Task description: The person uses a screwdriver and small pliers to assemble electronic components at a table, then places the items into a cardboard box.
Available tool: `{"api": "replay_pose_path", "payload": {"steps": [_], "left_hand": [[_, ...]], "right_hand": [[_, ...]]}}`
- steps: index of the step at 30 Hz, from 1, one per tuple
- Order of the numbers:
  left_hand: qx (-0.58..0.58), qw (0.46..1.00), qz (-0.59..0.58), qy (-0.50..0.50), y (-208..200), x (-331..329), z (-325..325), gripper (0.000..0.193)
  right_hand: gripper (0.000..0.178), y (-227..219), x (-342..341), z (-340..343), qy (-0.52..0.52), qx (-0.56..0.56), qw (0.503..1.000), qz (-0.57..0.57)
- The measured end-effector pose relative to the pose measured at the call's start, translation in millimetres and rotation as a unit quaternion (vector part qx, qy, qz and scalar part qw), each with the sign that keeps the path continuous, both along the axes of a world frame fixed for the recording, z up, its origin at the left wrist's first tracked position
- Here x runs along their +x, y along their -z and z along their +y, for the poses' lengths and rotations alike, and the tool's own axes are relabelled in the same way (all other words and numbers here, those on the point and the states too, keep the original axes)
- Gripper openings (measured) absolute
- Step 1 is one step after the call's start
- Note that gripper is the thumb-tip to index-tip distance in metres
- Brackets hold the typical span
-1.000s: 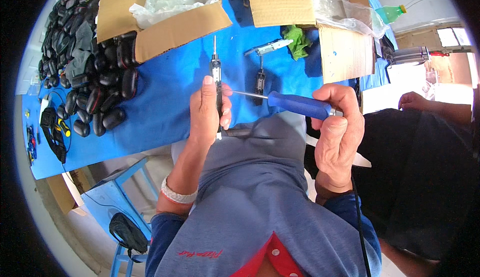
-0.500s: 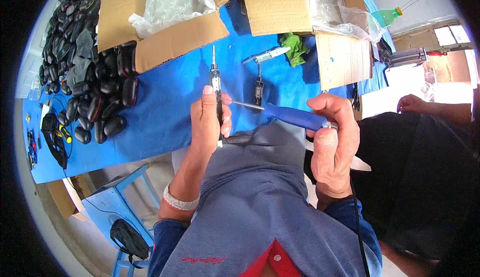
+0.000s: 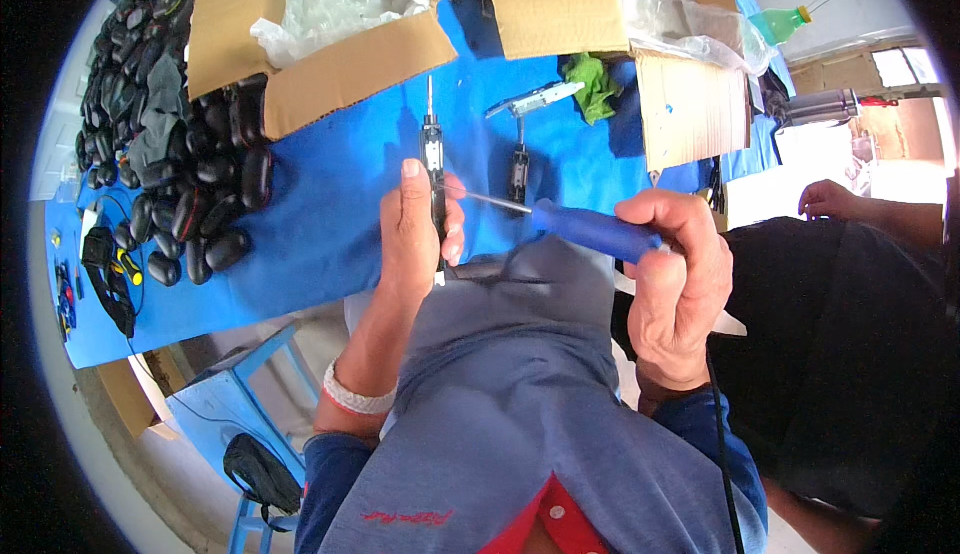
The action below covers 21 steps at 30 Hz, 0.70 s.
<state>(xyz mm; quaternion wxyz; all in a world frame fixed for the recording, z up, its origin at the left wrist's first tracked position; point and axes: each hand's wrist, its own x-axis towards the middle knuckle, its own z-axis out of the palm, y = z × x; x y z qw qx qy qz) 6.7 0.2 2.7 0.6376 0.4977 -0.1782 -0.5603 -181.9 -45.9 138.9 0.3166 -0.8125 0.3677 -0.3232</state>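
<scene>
Shifted slightly rightward over the past half second, the right hand [image 3: 682, 294] holds a blue-handled screwdriver [image 3: 596, 231], thumb and fingers closed about the rear of its handle. Opposite, the left hand [image 3: 406, 234], nearly unmoved, clasps a slim black part [image 3: 431, 149], thumb along one side and fingers curled around the other, its thin metal rod [image 3: 430, 97] pointing away from the body. The part is held over the near edge of the blue cloth [image 3: 335, 199]. The screwdriver's tip reaches its side; whether it is seated is too small to tell. Good practice here would be to keep the shaft in line, press before twisting and brace the part against the palm; the left fingertips, just beside the shaft, look exposed to a slip. Beyond, a similar part [image 3: 519, 172] lies near a pale plate [image 3: 542, 100].
</scene>
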Motion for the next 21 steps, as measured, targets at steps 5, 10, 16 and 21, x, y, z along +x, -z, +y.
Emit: {"api": "replay_pose_path", "payload": {"steps": [5,10,16,21], "left_hand": [[0.011,1.000,-0.010,-0.004,2.2,-1.8,0.6,0.064],[0.011,1.000,-0.024,0.011,2.6,-3.0,-0.8,0.063],[0.014,0.999,-0.034,-0.010,-3.1,-4.8,0.8,0.064],[0.015,0.999,-0.048,0.000,0.5,-3.4,1.0,0.065]], "right_hand": [[0.020,7.9,0.0,1.3,0.025,-0.016,0.999,-0.030],[0.022,3.7,-5.1,-6.7,-0.014,-0.061,0.998,-0.004],[0.023,2.8,-7.9,-0.6,-0.005,0.001,1.000,0.010],[0.024,9.4,-6.9,-5.4,-0.041,-0.074,0.996,-0.011]]}}
